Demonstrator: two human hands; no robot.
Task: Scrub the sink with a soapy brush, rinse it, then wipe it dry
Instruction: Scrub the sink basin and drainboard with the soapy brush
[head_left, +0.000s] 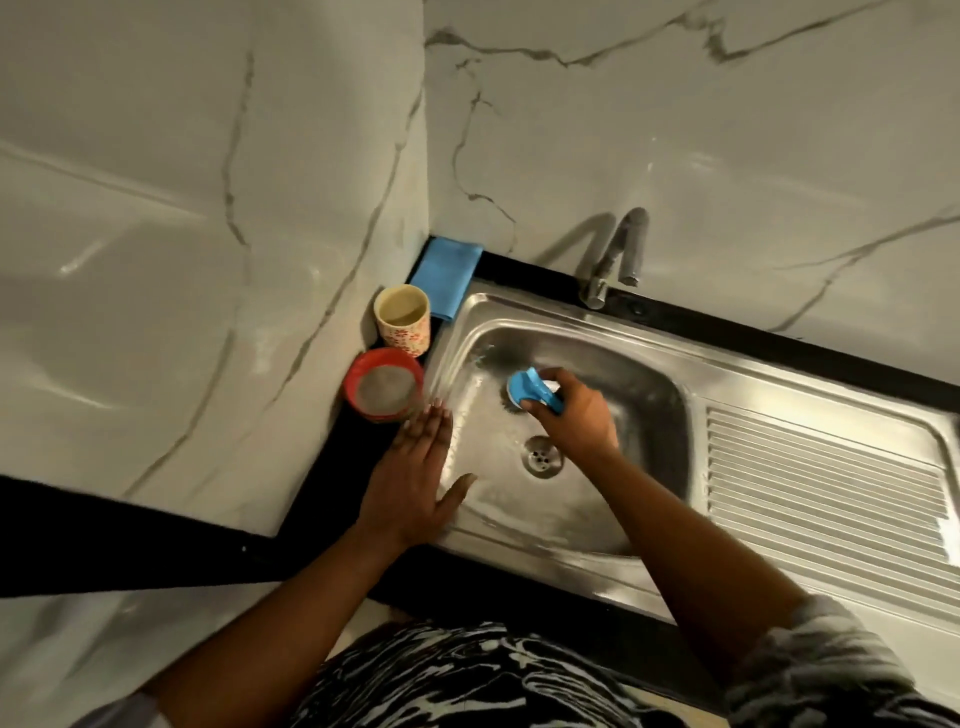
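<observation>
Sink basin (519, 312) back half taken: right grip (576, 415) with blue brush (535, 392), forearm crossing front rim. Left grip (415, 478) flat across left rim. Floral cup (402, 322), red-rimmed container (384, 384) and blue cloth (447, 275) crowd narrow worktop strip by corner wall. Tap (618, 254) overhangs back rim. Drainboard (821, 483) at right open; drain (543, 456) uncovered.

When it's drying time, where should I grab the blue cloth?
Pinch the cloth at its front edge, coming from the sink side. It lies flat in the corner, with the wall behind and the cup beside it.
</observation>
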